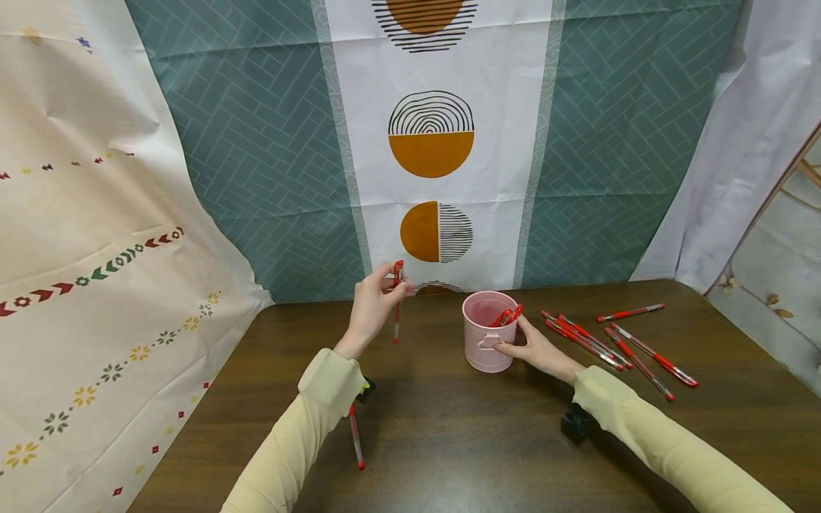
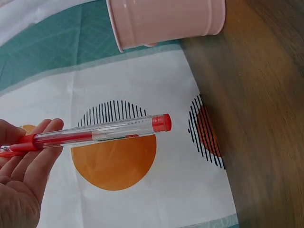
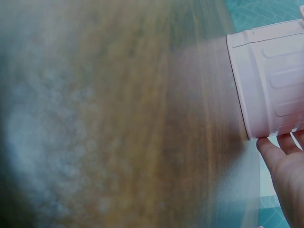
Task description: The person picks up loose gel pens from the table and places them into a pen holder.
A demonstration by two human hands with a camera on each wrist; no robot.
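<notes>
On the dark wooden table (image 1: pixel 442 442) stands a pink bucket (image 1: pixel 476 349), upright, with red pens (image 1: pixel 507 317) inside; the right hand (image 1: pixel 541 353) grips its side, and a steady hold should stop it tipping. The left hand (image 1: pixel 374 305) pinches a red gel pen (image 2: pixel 118 130) near its top, nearly vertical, left of the bucket; a firm pinch should prevent swinging

From my head, forward and down | left wrist, close on my pen (image 2: pixel 102 133) | right wrist, near the table (image 3: pixel 142 118) | all share the pink bucket (image 1: pixel 478 343)
</notes>
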